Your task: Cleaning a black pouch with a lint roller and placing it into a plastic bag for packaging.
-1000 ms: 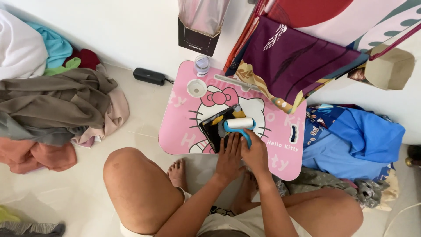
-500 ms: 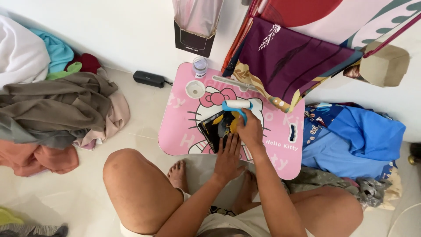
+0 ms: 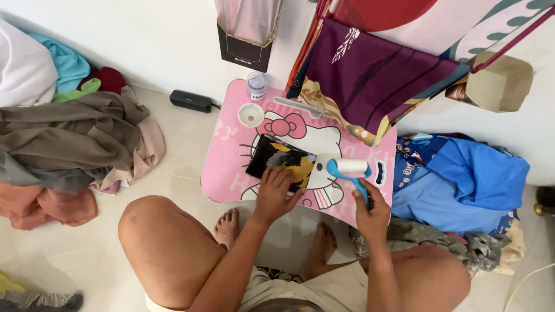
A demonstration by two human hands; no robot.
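A small folded black and yellow cloth [image 3: 277,156] lies on a pink lap table [image 3: 231,173] with a cartoon cat print. My left hand [image 3: 274,193] presses flat on the near edge of the cloth. My right hand [image 3: 371,215] grips the blue handle of a lint roller [image 3: 351,169], whose white roll rests on the table just right of the cloth. I sit on the floor with bent legs under the table.
A small jar [image 3: 256,85], a white lid [image 3: 251,115] and a thin metal tool [image 3: 303,107] lie at the table's far side. Piled clothes [image 3: 63,138] lie left, blue fabric [image 3: 457,173] right, purple patterned cloth [image 3: 376,75] hangs behind. A black box [image 3: 191,101] sits on the floor.
The lint roller has moved off the cloth to its right side. My left hand stays pressed on the cloth.
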